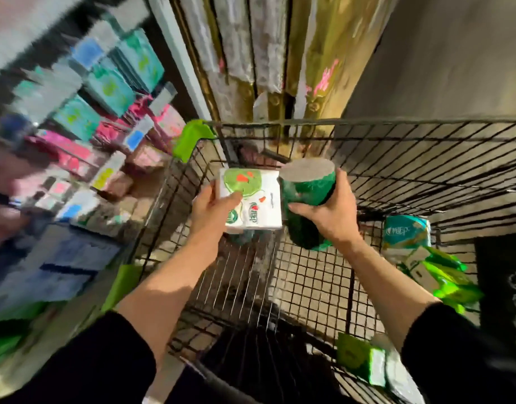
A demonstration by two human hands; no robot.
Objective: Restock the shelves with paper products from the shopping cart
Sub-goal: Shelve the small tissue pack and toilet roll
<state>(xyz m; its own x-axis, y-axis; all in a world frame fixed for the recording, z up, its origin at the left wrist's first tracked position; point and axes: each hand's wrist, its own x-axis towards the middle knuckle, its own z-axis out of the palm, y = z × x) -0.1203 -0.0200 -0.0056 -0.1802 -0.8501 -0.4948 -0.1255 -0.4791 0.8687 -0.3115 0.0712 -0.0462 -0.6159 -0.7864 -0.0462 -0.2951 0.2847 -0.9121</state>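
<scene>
While gripped: napkin pack (pixel 252 199) between fingers (pixel 233 197).

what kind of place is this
Most likely a shop aisle: a wire shopping cart with green corner guards, blurred shelves of colourful packaged goods on the left, and packs of paper products in both hands.

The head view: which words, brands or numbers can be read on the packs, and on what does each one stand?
White napkin pack in the left hand: a brand logo, too blurred to read.
Teal pack in the cart: white logo, not legible.
Green roll pack in the right hand: no text visible.
Shelf packs: all smeared by motion blur.
</scene>
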